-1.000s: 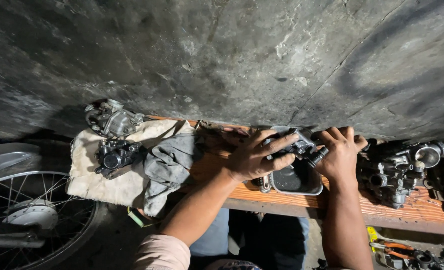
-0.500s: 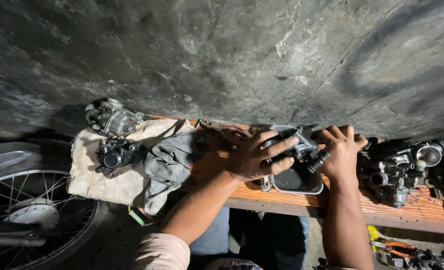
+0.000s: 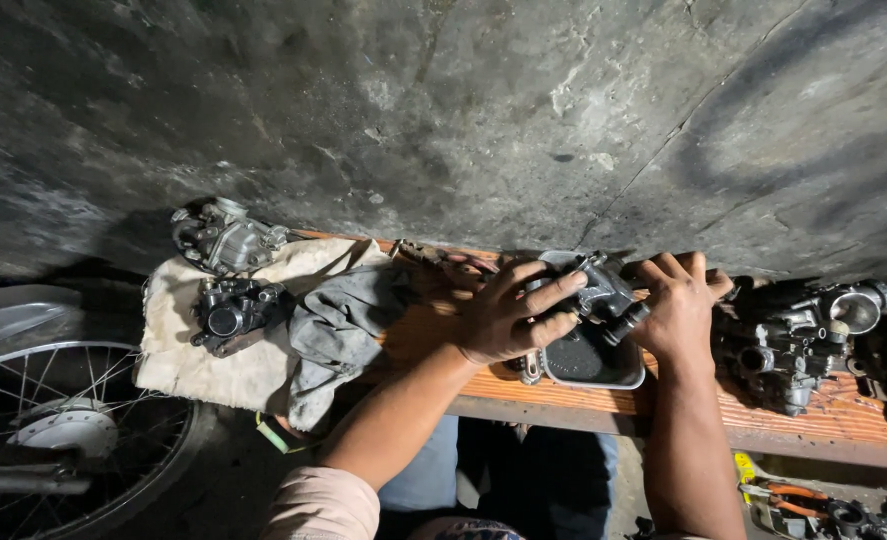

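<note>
I hold a small carburetor [image 3: 599, 290] with both hands, a little right of the centre of the frame. My left hand [image 3: 504, 315] is wrapped over its left side, the fingers closed on the metal body. My right hand [image 3: 679, 305] lies on its right side, fingers bent over the top; I judge that it grips the part too, but the contact is hidden behind the hand, so I cannot tell for sure. A dark round stub of the carburetor points down and right, between my 2 hands.

The carburetor is just above a shallow tray [image 3: 624, 378] with dark liquid in it, which rests on the wooden bench [image 3: 844, 425] along the lower part of the frame. I think the step in hand is to handle or rinse this part over the tray. The next move calls for a firm hold with the left hand and a careful turn with the right, so nothing drops into the liquid.

At the left of the frame, 2 more carburetors [image 3: 229, 238] lie on a pale cloth [image 3: 214, 365], with a grey rag [image 3: 339, 330] beside them. At the right edge is a heap of metal parts [image 3: 799, 345]. A spoked wheel [image 3: 64, 430] is in the lower left corner.
</note>
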